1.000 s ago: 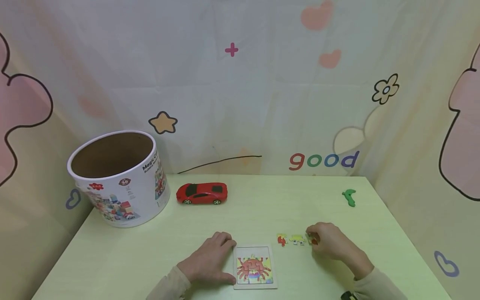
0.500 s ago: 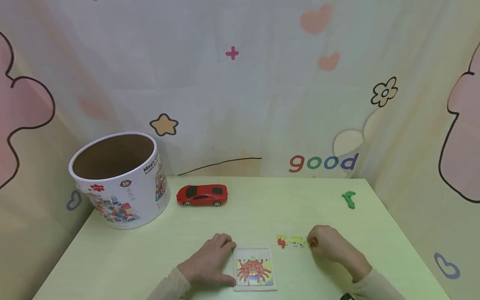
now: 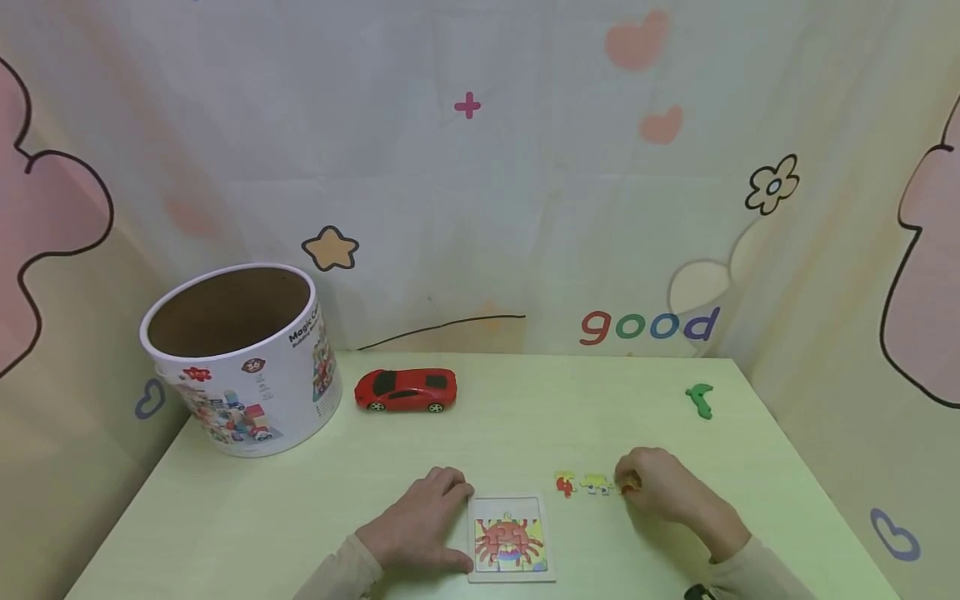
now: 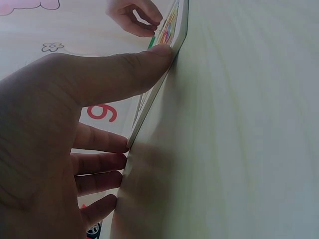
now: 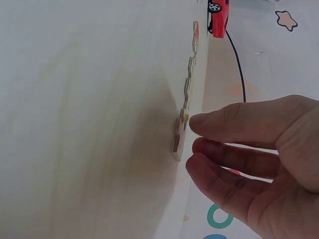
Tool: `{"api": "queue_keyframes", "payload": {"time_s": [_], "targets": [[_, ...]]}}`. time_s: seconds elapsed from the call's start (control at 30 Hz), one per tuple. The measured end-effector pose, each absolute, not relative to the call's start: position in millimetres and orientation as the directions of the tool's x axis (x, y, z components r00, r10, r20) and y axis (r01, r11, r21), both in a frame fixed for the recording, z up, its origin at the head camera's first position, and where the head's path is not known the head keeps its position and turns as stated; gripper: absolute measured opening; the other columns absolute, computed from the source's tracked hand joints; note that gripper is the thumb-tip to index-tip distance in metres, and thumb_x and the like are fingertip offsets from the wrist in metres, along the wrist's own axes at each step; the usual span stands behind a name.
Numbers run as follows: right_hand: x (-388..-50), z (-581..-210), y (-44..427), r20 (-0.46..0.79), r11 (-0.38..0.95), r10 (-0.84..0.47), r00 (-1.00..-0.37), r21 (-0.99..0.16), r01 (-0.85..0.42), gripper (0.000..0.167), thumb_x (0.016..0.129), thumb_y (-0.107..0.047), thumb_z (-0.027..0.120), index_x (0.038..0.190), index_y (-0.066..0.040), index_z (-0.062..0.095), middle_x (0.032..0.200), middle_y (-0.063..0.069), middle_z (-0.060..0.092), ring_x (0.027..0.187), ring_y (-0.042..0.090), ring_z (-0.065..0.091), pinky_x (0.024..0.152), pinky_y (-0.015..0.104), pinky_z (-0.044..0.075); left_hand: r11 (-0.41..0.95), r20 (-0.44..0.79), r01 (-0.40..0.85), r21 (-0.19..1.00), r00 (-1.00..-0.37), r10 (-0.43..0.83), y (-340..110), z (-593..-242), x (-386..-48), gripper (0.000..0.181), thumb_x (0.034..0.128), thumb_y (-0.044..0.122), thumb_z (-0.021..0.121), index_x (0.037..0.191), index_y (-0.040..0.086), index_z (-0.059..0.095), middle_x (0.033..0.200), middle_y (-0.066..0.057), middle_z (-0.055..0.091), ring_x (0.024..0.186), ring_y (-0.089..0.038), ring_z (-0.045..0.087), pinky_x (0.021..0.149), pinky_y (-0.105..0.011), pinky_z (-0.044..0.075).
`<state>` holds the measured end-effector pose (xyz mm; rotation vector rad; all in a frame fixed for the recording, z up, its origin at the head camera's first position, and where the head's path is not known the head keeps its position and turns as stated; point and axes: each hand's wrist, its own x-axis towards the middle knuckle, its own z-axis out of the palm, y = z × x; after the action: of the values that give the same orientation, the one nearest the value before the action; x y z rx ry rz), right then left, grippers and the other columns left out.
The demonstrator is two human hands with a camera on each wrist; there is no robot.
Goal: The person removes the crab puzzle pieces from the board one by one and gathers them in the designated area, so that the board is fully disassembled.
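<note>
My left hand (image 3: 420,525) rests beside a small square puzzle board (image 3: 551,550), thumb and forefinger touching its left edge. A red crab picture (image 3: 510,542) made of fitted pieces fills the board's lower part; its top strip is bare. To the right, my right hand (image 3: 660,483) hovers low with loosely bent fingers over a puzzle piece (image 5: 180,134) lying flat on the table. In the right wrist view, a gap shows between thumb and fingers, with nothing pinched. A red-and-yellow puzzle piece (image 3: 565,483) and a yellow puzzle piece with eyes (image 3: 597,483) lie left of that hand.
A red toy car (image 3: 405,390) stands at the back of the table (image 3: 525,425). Left of it is a large white bucket (image 3: 247,400) with a printed side. A small green object (image 3: 701,400) lies at the back right. A printed curtain (image 3: 465,208) hangs behind.
My right hand shifts only slightly over the same puzzle piece. The left hand and the board stay where they were; the head view has tilted a little.
</note>
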<state>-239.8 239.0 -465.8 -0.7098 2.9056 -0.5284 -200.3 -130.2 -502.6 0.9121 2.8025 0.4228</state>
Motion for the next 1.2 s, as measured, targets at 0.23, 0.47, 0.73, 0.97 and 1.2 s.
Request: {"api": "queue_keyframes", "payload": {"time_s": [0.23, 0.47, 0.73, 0.97, 1.2], "targets": [[-240.5, -462.4, 230.6, 0.005, 0.787, -0.512, -0.859, -0.397, -0.472, 0.026, 0.077, 0.0, 0.073, 0.102, -0.003, 0.072, 0.09, 0.001, 0.068, 0.077, 0.012, 0.057, 0.07, 0.029, 0.052, 0.769, -0.059, 0.557, 0.315, -0.797, 0.601, -130.5, -502.0, -200.0, 0.088, 0.0716, 0.071, 0.07, 0.135, 0.013, 0.05, 0.135, 0.0, 0.044, 0.124, -0.018, 0.04, 0.104, -0.041, 0.04], [-241.4, -463.5, 213.4, 0.029, 0.723, -0.576, -0.817, -0.448, -0.526, 0.026, 0.08, -0.011, 0.076, 0.104, -0.004, 0.071, 0.091, -0.002, 0.068, 0.079, 0.011, 0.059, 0.07, 0.027, 0.052, 0.773, -0.072, 0.548, 0.318, -0.799, 0.596, -130.8, -502.3, -201.1, 0.089, 0.0717, 0.071, 0.069, 0.137, 0.014, 0.049, 0.136, -0.001, 0.043, 0.124, -0.018, 0.04, 0.105, -0.041, 0.041], [-240.3, -461.2, 201.0, 0.056, 0.691, -0.617, -0.785, -0.439, -0.574, 0.024, 0.082, -0.011, 0.075, 0.105, -0.005, 0.071, 0.091, -0.001, 0.068, 0.078, 0.01, 0.058, 0.069, 0.025, 0.052, 0.77, -0.059, 0.561, 0.305, -0.795, 0.603, -130.7, -502.8, -201.6, 0.089, 0.0713, 0.072, 0.068, 0.136, 0.014, 0.05, 0.135, 0.0, 0.044, 0.124, -0.018, 0.041, 0.103, -0.04, 0.041], [-237.7, -459.6, 188.4, 0.067, 0.668, -0.643, -0.763, -0.437, -0.602, 0.025, 0.082, -0.013, 0.076, 0.105, -0.006, 0.072, 0.092, -0.001, 0.069, 0.078, 0.011, 0.059, 0.07, 0.025, 0.052, 0.766, -0.054, 0.565, 0.306, -0.793, 0.606, -131.3, -503.1, -201.2, 0.089, 0.0714, 0.073, 0.068, 0.136, 0.013, 0.05, 0.134, 0.0, 0.044, 0.123, -0.018, 0.041, 0.103, -0.04, 0.041], [-235.7, -458.6, 176.6, 0.076, 0.654, -0.662, -0.746, -0.427, -0.624, 0.023, 0.082, -0.013, 0.076, 0.104, -0.005, 0.071, 0.09, 0.0, 0.068, 0.078, 0.012, 0.059, 0.07, 0.025, 0.051, 0.763, -0.047, 0.569, 0.306, -0.792, 0.609, -131.4, -503.3, -201.0, 0.089, 0.0716, 0.073, 0.068, 0.135, 0.013, 0.05, 0.134, 0.0, 0.044, 0.122, -0.017, 0.041, 0.104, -0.039, 0.041]]}}
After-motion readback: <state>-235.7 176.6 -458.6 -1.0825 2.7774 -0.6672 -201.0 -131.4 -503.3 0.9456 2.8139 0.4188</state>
